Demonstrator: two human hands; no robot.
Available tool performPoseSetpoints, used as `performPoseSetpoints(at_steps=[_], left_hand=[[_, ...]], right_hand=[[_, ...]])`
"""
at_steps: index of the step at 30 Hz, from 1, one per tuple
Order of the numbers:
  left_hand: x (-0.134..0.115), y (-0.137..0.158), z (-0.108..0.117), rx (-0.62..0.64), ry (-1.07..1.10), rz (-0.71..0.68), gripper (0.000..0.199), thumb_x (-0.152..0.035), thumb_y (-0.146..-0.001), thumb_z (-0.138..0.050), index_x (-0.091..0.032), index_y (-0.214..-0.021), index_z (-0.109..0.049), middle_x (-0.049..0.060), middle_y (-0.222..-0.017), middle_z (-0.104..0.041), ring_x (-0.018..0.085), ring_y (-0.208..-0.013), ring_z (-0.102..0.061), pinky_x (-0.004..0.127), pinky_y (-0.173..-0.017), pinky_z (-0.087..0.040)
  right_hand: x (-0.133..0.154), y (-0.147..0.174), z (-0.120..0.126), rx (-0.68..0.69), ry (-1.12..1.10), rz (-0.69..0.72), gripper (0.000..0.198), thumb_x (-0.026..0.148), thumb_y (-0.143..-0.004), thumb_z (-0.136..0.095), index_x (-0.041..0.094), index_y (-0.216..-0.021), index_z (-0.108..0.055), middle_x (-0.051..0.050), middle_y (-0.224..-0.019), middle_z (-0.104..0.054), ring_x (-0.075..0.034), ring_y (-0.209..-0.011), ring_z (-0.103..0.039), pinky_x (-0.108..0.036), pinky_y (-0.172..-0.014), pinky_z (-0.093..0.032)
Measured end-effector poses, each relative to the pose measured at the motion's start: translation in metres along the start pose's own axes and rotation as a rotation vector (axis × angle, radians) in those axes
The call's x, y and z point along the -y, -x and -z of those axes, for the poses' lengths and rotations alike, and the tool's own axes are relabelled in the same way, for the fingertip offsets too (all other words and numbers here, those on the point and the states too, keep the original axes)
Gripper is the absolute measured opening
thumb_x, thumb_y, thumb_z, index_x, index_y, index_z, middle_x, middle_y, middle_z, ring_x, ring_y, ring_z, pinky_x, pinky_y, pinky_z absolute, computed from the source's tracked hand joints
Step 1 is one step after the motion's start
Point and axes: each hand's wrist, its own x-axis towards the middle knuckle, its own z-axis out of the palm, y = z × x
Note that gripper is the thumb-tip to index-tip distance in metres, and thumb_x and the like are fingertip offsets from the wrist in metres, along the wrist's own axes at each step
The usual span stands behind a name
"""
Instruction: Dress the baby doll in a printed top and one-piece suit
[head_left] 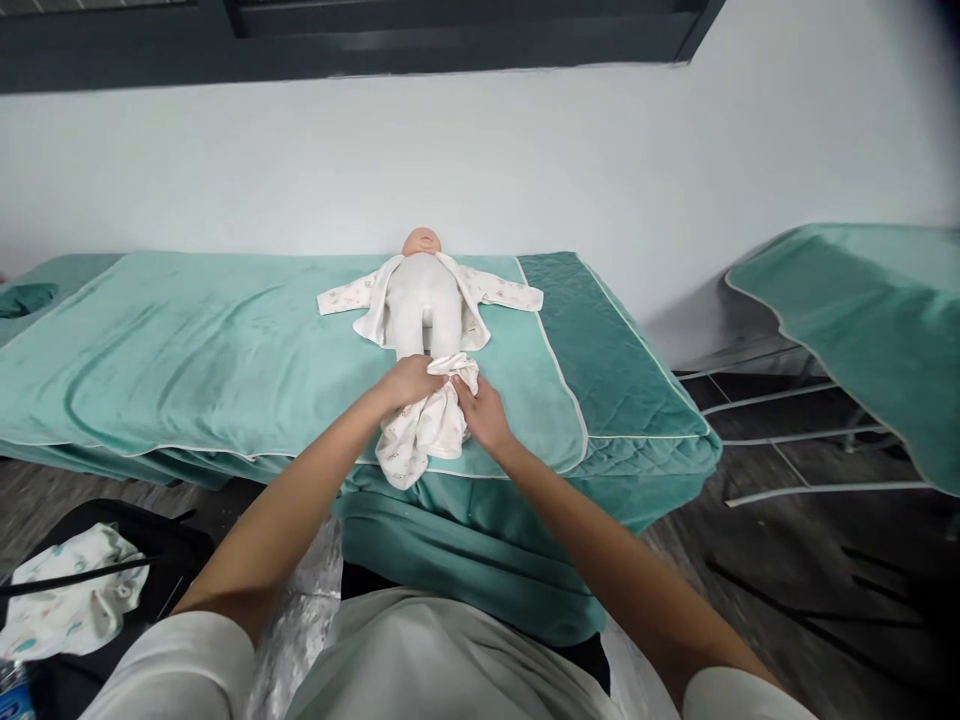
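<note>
A baby doll (pixel 425 287) lies on its back on the green-covered bed, its head toward the wall. Its white body and legs show between the open fronts of a small printed jacket (pixel 508 290), whose sleeves stretch out to both sides. Just below the doll's legs, a pair of white printed baby trousers (pixel 425 430) hangs bunched between my hands. My left hand (pixel 410 382) grips the gathered cloth from the left, near the doll's feet. From the right, my right hand (pixel 484 410) pinches its upper edge. The doll's feet are hidden behind the cloth and my hands.
A green blanket (pixel 202 350) covers the bed, with a quilted sheet (pixel 600 350) showing at the right. Another green-covered surface (pixel 862 310) on metal legs stands at right. A black chair at lower left holds a printed cloth (pixel 75 590); a bottle (pixel 13 690) is beside it.
</note>
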Motion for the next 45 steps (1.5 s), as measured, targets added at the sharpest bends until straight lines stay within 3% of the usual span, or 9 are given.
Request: performPoseSetpoints(at_steps=[4, 10, 14, 22, 28, 32, 36, 41, 45], left_hand=[[0.000, -0.001, 0.001, 0.108, 0.274, 0.066, 0.032, -0.041, -0.073, -0.085, -0.017, -0.092, -0.077, 0.009, -0.094, -0.080, 0.027, -0.089, -0.072, 0.034, -0.076, -0.055], [0.003, -0.013, 0.009, 0.275, 0.529, 0.153, 0.053, -0.042, -0.061, -0.097, -0.015, -0.103, -0.077, 0.010, -0.101, -0.079, 0.021, -0.084, -0.072, 0.031, -0.076, -0.055], [0.001, -0.028, 0.017, 0.155, 0.522, 0.119, 0.055, -0.042, -0.057, -0.098, -0.014, -0.099, -0.077, 0.008, -0.091, -0.078, 0.020, -0.078, -0.069, 0.032, -0.075, -0.052], [-0.001, -0.061, 0.020, -0.094, 0.195, -0.166, 0.036, -0.046, -0.078, -0.078, -0.015, -0.095, -0.070, 0.003, -0.090, -0.071, 0.020, -0.087, -0.063, 0.029, -0.077, -0.045], [0.006, -0.080, 0.021, -0.248, 0.120, -0.200, 0.025, -0.038, -0.081, -0.072, -0.017, -0.095, -0.068, 0.002, -0.092, -0.069, 0.019, -0.090, -0.061, 0.028, -0.080, -0.046], [0.006, -0.078, 0.037, -0.266, 0.099, -0.211, 0.025, -0.040, -0.082, -0.073, -0.017, -0.091, -0.067, 0.001, -0.090, -0.068, 0.018, -0.088, -0.059, 0.027, -0.080, -0.045], [0.022, -0.066, 0.052, -0.199, 0.260, -0.178, 0.032, -0.044, -0.075, -0.081, -0.017, -0.087, -0.068, -0.001, -0.083, -0.064, 0.015, -0.079, -0.057, 0.025, -0.072, -0.042], [0.032, -0.064, 0.047, -0.269, 0.535, -0.162, 0.038, -0.045, -0.070, -0.085, -0.019, -0.092, -0.069, -0.002, -0.083, -0.066, 0.013, -0.075, -0.058, 0.025, -0.071, -0.045], [0.026, -0.082, 0.039, -0.374, 0.531, -0.199, 0.038, -0.049, -0.072, -0.084, -0.019, -0.092, -0.070, -0.002, -0.082, -0.067, 0.014, -0.076, -0.059, 0.025, -0.073, -0.047]], right_hand=[[-0.004, -0.014, 0.001, -0.100, -0.046, 0.030, 0.037, 0.062, -0.093, -0.056, 0.026, -0.088, -0.053, -0.002, -0.085, -0.064, -0.023, -0.083, -0.058, -0.038, -0.083, -0.048], [-0.013, -0.042, 0.003, -0.170, -0.106, 0.027, 0.034, 0.060, -0.089, -0.054, 0.026, -0.090, -0.048, 0.000, -0.087, -0.062, -0.022, -0.085, -0.058, -0.035, -0.083, -0.048], [-0.011, -0.058, 0.001, -0.200, -0.081, 0.107, 0.029, 0.054, -0.090, -0.054, 0.025, -0.096, -0.051, -0.003, -0.093, -0.065, -0.024, -0.089, -0.060, -0.038, -0.084, -0.049], [-0.009, -0.099, -0.001, -0.213, 0.034, 0.148, 0.027, 0.054, -0.093, -0.050, 0.026, -0.094, -0.049, -0.005, -0.091, -0.066, -0.025, -0.088, -0.062, -0.040, -0.082, -0.049], [-0.011, -0.122, -0.002, -0.184, 0.088, 0.188, 0.021, 0.048, -0.092, -0.049, 0.027, -0.093, -0.049, -0.003, -0.089, -0.066, -0.024, -0.085, -0.060, -0.039, -0.079, -0.047], [-0.015, -0.130, 0.004, -0.122, 0.176, 0.262, 0.013, 0.038, -0.087, -0.054, 0.026, -0.088, -0.051, -0.003, -0.085, -0.062, -0.023, -0.081, -0.054, -0.039, -0.079, -0.045], [-0.007, -0.129, 0.015, -0.052, 0.189, 0.404, 0.013, 0.032, -0.083, -0.061, 0.024, -0.092, -0.058, -0.006, -0.098, -0.063, -0.025, -0.094, -0.057, -0.040, -0.087, -0.047], [0.049, -0.135, 0.020, 0.348, 0.134, 0.401, 0.033, 0.045, -0.084, -0.075, 0.025, -0.109, -0.066, -0.006, -0.112, -0.068, -0.025, -0.106, -0.061, -0.039, -0.097, -0.047], [0.090, -0.155, 0.012, 0.582, 0.153, 0.235, 0.034, 0.053, -0.083, -0.076, 0.022, -0.097, -0.070, -0.003, -0.099, -0.070, -0.023, -0.093, -0.063, -0.034, -0.080, -0.047]])
